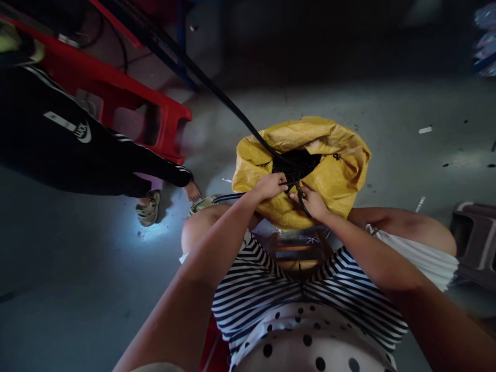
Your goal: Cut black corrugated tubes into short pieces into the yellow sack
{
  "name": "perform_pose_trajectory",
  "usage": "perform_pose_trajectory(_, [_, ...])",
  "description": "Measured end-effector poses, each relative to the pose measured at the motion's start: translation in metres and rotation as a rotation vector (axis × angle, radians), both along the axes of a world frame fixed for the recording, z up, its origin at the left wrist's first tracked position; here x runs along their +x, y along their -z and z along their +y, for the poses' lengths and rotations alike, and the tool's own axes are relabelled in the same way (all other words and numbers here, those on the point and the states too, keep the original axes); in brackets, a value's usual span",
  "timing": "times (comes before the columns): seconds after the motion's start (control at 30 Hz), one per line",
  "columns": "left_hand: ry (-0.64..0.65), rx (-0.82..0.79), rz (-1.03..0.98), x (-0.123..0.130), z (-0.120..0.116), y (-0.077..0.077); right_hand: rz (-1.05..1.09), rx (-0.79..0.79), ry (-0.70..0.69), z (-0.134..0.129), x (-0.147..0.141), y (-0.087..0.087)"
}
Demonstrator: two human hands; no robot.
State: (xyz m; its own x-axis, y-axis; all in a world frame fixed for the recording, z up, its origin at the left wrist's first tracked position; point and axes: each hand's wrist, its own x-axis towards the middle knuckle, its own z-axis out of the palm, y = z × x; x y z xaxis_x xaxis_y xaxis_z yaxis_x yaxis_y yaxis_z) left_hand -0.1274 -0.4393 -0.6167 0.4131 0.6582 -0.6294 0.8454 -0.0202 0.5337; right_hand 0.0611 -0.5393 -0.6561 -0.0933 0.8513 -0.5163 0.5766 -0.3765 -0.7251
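Note:
Between my knees stands a yellow woven sack (341, 139), its mouth open and dark inside. Over the near side of that mouth, my left hand (273, 185) is closed on a thin black cable. Just to its right, my right hand (311, 201) has its fingers closed on a looped black cable (304, 204). The two hands are close together but apart. A long black hose (228, 102) runs from the upper left down into the sack. Another dark ribbed tube (228, 197) passes under my left forearm. What lies deep in the sack is too dark to make out.
At the left a person in black trousers (93, 139) sits by a red plastic stool (147, 98), feet on the grey floor (96, 258). A small wooden stool (298, 248) shows below the sack. A dark stool (475, 237) stands at the right. Scraps (425, 130) dot the floor.

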Motion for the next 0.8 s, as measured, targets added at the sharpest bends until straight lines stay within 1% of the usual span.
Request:
perform_pose_trajectory(0.13, [0.010, 0.049, 0.087, -0.001, 0.001, 0.001, 0.016, 0.028, 0.071, 0.000, 0.000, 0.007])
perform_pose_trajectory(0.2, [0.020, 0.076, 0.150, 0.001, -0.002, -0.002, 0.036, 0.030, 0.130, 0.002, 0.000, 0.006])
perform_pose_trajectory(0.3, [0.052, 0.089, 0.199, 0.007, -0.012, -0.013, 0.033, 0.027, 0.203, 0.008, 0.002, -0.007])
perform_pose_trajectory(0.4, [0.076, 0.125, 0.194, 0.011, -0.027, -0.026, 0.022, 0.051, 0.193, 0.013, 0.010, -0.031])
perform_pose_trajectory(0.47, [0.085, 0.213, 0.171, 0.012, -0.042, -0.038, 0.042, 0.068, 0.177, 0.010, 0.017, -0.048])
perform_pose_trajectory(0.5, [0.091, 0.260, 0.168, 0.013, -0.051, -0.044, 0.065, 0.074, 0.192, 0.005, 0.020, -0.054])
perform_pose_trajectory(0.57, [0.115, 0.357, 0.151, 0.013, -0.074, -0.057, 0.133, 0.084, 0.286, -0.007, 0.023, -0.064])
perform_pose_trajectory(0.63, [0.166, 0.442, 0.112, 0.014, -0.102, -0.068, 0.250, 0.105, 0.414, -0.022, 0.020, -0.069])
perform_pose_trajectory(0.7, [0.213, 0.510, 0.059, 0.016, -0.129, -0.077, 0.411, 0.136, 0.506, -0.037, 0.012, -0.070])
perform_pose_trajectory(0.77, [0.220, 0.553, 0.022, 0.018, -0.153, -0.081, 0.555, 0.143, 0.537, -0.051, 0.004, -0.071])
perform_pose_trajectory(0.8, [0.213, 0.566, 0.013, 0.019, -0.163, -0.082, 0.587, 0.137, 0.531, -0.058, 0.001, -0.072])
